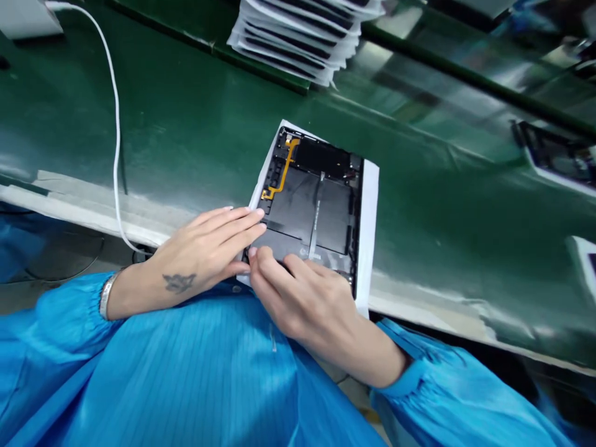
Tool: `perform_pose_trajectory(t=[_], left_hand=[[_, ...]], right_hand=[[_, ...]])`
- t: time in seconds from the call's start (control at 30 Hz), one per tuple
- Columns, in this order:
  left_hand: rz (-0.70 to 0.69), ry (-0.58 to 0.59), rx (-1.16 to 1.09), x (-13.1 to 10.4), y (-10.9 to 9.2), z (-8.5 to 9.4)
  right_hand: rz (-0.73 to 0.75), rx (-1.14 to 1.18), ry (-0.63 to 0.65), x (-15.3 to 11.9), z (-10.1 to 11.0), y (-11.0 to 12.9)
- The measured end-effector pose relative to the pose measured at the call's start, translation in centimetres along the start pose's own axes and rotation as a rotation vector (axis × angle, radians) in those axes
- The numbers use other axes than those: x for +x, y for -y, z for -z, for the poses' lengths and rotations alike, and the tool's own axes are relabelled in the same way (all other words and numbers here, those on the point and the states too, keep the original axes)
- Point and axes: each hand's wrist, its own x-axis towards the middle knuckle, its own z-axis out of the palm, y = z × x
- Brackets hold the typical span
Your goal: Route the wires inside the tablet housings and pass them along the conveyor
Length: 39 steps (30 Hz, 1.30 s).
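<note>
An opened black device (307, 205) with an orange flex cable (285, 171) and a grey ribbon strip (317, 214) lies on a white sheet (369, 230) at the bench's near edge. My left hand (209, 248) rests at the device's left edge, fingers stretched out nearly flat and touching its lower left side. Over the device's near end, my right hand (302, 292) has its fingers curled, with thumb and index pressed together near the lower left corner. Whatever those fingertips may hold is hidden.
A stack of white-wrapped sheets (307, 37) stands at the top centre. A white cable (116, 124) runs down the green bench (186, 130) on the left. Another opened device (559, 155) is at the right, with a white-edged object (584, 267) nearer.
</note>
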Motion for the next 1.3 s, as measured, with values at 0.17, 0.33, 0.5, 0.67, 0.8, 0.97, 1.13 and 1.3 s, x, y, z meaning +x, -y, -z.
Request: perform_pose_trajectory(t=[0.17, 0.33, 0.5, 0.67, 0.8, 0.97, 1.13, 1.3], left_hand=[[-0.001, 0.003, -0.006, -0.2, 0.2, 0.0], [0.015, 0.008, -0.007, -0.4, 0.3, -0.3], [0.003, 0.005, 0.005, -0.4, 0.4, -0.3], [-0.002, 0.005, 0.014, -0.4, 0.4, -0.3], [-0.013, -0.011, 0.03, -0.4, 0.3, -0.4], [-0.012, -0.026, 0.033, -0.1, 0.0, -0.2], [0.008, -0.002, 0.01, 0.0, -0.1, -0.1], [0.0, 0.0, -0.016, -0.3, 0.2, -0.2]], right_hand=[[-0.186, 0.352, -0.16, -1.5, -2.2, -0.8], [-0.329, 0.44, -0.266, -2.5, -3.2, 0.0], [-0.261, 0.318, -0.304, -1.6, -2.8, 0.9], [-0.22, 0.229, -0.263, -1.3, -2.8, 0.8], [-0.174, 0.075, -0.192, -0.9, -1.9, 0.8], [-0.053, -0.013, -0.096, -0.2, -0.4, 0.4], [-0.031, 0.056, -0.047, 0.1, -0.3, -0.1], [-0.014, 0.089, -0.064, -0.1, -1.1, -0.7]])
